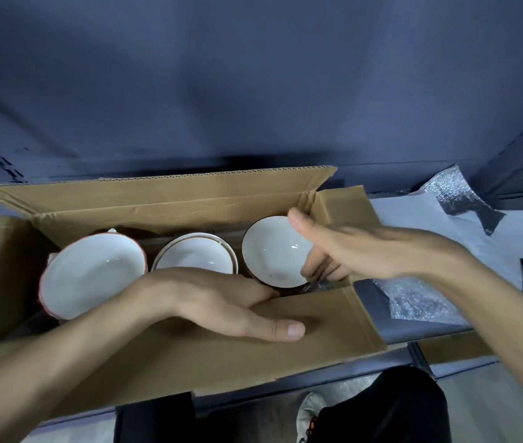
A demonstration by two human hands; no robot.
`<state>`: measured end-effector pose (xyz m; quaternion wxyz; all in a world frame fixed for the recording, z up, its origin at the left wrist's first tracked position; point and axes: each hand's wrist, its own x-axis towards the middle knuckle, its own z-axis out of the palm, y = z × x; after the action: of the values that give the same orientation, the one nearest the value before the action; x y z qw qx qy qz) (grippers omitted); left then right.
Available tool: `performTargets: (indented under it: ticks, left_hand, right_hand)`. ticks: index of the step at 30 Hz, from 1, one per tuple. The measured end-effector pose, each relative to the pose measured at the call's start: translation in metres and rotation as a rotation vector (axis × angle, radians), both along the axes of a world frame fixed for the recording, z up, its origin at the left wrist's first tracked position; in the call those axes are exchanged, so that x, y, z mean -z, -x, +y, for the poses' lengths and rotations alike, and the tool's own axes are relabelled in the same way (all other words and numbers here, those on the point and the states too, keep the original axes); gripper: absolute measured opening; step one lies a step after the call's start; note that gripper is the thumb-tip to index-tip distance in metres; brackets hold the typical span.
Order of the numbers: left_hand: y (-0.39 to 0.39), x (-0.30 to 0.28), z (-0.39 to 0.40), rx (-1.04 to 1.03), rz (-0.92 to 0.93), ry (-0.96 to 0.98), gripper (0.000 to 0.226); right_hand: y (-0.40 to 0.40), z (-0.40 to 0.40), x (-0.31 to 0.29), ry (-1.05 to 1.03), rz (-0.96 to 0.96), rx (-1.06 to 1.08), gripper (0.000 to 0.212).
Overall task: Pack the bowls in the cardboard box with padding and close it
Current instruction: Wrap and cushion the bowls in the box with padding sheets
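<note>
An open cardboard box (164, 199) lies across the table with three white bowls inside. A red-rimmed bowl (90, 273) leans at the left, a gold-rimmed bowl (194, 254) sits in the middle, and a plain white bowl (269, 251) stands tilted at the right. My right hand (365, 251) grips the right bowl, thumb over its far rim and fingers under its near side. My left hand (222, 302) rests flat on the box's near flap (333, 318), thumb on the outside, fingers reaching over the edge into the box.
Bubble wrap (420, 302) lies on the table right of the box, with white foam sheet (493, 231) and a silvery padded piece (455, 193) behind it. A dark blue wall rises close behind the box. My dark trousers and a shoe show below the table edge.
</note>
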<state>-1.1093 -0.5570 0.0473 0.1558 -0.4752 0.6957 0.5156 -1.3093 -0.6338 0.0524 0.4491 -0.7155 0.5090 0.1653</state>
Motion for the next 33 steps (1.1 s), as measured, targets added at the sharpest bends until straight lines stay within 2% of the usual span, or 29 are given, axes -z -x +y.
performTargets:
  ticks: [2, 4, 7, 9, 11, 12, 13, 16, 18, 20, 23, 25, 29, 33]
  left_hand:
    - [-0.018, 0.008, 0.008, 0.019, -0.006, 0.031, 0.071]
    - [-0.04, 0.014, 0.015, -0.044, -0.011, 0.11, 0.085]
    - [-0.07, 0.02, 0.031, -0.212, 0.067, 0.225, 0.08]
    - [-0.084, 0.022, 0.039, -0.34, 0.054, 0.367, 0.072]
    - [-0.095, 0.027, 0.045, -0.387, -0.103, 0.631, 0.064]
    - [-0.1, 0.029, 0.047, -0.375, -0.208, 0.747, 0.062]
    - [-0.104, 0.032, 0.049, -0.358, -0.304, 0.816, 0.064]
    - [-0.113, 0.035, 0.052, -0.324, -0.454, 0.783, 0.083]
    - [-0.112, 0.035, 0.051, -0.289, -0.411, 0.776, 0.087]
    - [-0.106, 0.033, 0.048, -0.246, -0.357, 0.757, 0.08]
    - [-0.093, 0.036, 0.041, -0.138, -0.406, 0.758, 0.068]
    - [-0.089, 0.038, 0.041, -0.16, -0.385, 0.794, 0.066]
    - [-0.088, 0.038, 0.044, -0.259, -0.288, 0.747, 0.061]
    - [-0.087, 0.039, 0.041, -0.236, -0.345, 0.76, 0.059]
  right_hand:
    - [0.005, 0.002, -0.009, 0.07, -0.103, 0.019, 0.107]
    - [0.006, 0.003, -0.013, 0.097, -0.206, 0.017, 0.102]
    - [-0.009, 0.006, -0.007, 0.181, -0.298, -0.018, 0.094]
    - [-0.026, 0.009, 0.002, 0.318, -0.317, -0.102, 0.078]
    - [-0.043, 0.011, 0.015, 0.456, -0.285, -0.196, 0.046]
    - [-0.05, 0.012, 0.022, 0.501, -0.249, -0.235, 0.038]
    - [-0.057, 0.011, 0.028, 0.537, -0.202, -0.273, 0.043]
    - [-0.069, 0.013, 0.042, 0.596, -0.074, -0.318, 0.069]
    - [-0.072, 0.015, 0.05, 0.627, -0.042, -0.325, 0.076]
    - [-0.074, 0.018, 0.053, 0.636, -0.002, -0.353, 0.079]
    - [-0.077, 0.024, 0.054, 0.637, 0.046, -0.409, 0.07]
    - [-0.08, 0.028, 0.055, 0.665, 0.072, -0.437, 0.059]
    - [-0.087, 0.033, 0.061, 0.726, 0.122, -0.441, 0.052]
    - [-0.085, 0.034, 0.059, 0.74, 0.147, -0.435, 0.048]
